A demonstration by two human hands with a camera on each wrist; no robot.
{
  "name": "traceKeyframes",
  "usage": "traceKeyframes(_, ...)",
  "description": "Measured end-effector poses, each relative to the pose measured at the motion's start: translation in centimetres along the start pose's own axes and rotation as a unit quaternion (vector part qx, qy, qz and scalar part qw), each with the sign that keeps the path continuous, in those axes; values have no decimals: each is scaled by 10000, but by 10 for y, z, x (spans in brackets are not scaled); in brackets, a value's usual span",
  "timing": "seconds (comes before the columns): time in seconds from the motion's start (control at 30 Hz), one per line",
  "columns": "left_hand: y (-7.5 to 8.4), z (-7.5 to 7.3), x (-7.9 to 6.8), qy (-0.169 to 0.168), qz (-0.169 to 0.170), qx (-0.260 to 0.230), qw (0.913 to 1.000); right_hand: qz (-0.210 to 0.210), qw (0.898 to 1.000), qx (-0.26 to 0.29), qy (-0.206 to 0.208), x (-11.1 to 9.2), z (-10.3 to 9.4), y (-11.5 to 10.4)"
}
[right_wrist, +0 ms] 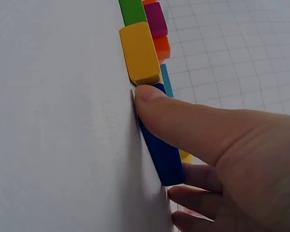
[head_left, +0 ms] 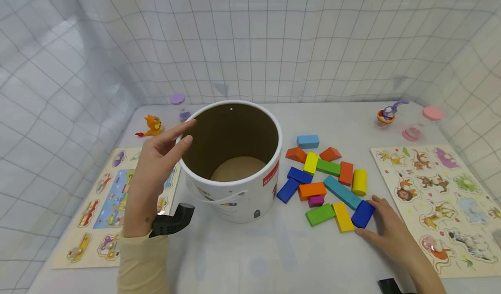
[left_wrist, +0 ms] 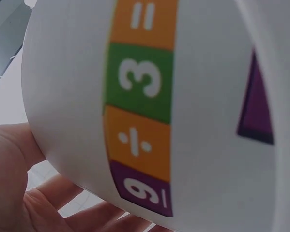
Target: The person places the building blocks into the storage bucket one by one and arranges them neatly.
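Note:
A large white bucket (head_left: 228,198) with a thin handle stands on the table. My left hand (head_left: 156,159) lies over its left rim, thumb and fingers fairly straight against it. Printed number tiles run along the bucket's wall (left_wrist: 207,183) in the left wrist view. With thumb and fingers, my right hand (head_left: 391,233) pinches a dark blue block (head_left: 363,214) at the near right corner of the block group. A yellow-orange block (head_left: 342,217) lies right beside the blue one, and a long teal block (head_left: 342,192) behind it.
More coloured blocks, among them a green one (head_left: 320,215) and a yellow cylinder (head_left: 359,182), lie right of the bucket. An animal puzzle board (head_left: 407,215) lies at the right, another puzzle board (head_left: 86,237) at the left. Small toys, including an orange figure (head_left: 150,125), stand farther back.

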State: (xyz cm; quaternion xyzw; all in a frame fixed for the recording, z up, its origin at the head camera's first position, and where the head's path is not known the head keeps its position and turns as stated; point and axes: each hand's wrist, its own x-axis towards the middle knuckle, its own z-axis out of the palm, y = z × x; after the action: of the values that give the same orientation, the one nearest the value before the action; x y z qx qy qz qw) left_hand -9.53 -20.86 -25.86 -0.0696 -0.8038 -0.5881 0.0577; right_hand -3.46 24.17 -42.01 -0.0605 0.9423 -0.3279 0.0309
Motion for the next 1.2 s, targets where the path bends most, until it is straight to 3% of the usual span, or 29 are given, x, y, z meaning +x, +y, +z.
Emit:
traceKeyframes(0.13,3,0,0,7,-109,-43,9999,179,9996,-171,131,-1,-4,-4)
traceKeyframes(0.27,5,0,-2,12,-208,-92,9997,613,9976,-326,-41,-2,-15,-13)
traceKeyframes(0.33,5,0,-3,39,-191,-104,9998,622,9975,-333,-88,-1,-22,-21)
traceKeyframes(0.43,5,0,-4,96,-129,-102,9998,194,9996,-182,-36,3,-34,-39)
traceKeyframes(0.6,2,1,-3,104,-30,-59,9999,-1043,9943,169,105,15,-55,-87)
traceKeyframes(0.73,1,2,0,69,-64,-121,9999,-2032,9775,559,69,32,-69,-136)
traceKeyframes(0.87,0,2,0,57,-15,-121,9999,-2865,9492,1267,-306,57,-72,-188)
traceKeyframes(1.0,-1,1,0,47,147,-56,9999,-3149,9251,1856,-1030,86,-58,-232)
traceKeyframes(1.1,-3,1,1,74,222,-59,9997,-3169,9196,1894,-1343,107,-45,-252)
traceKeyframes(1.2,-4,2,1,105,273,-105,9995,-3190,9229,1564,-1484,121,-38,-264)
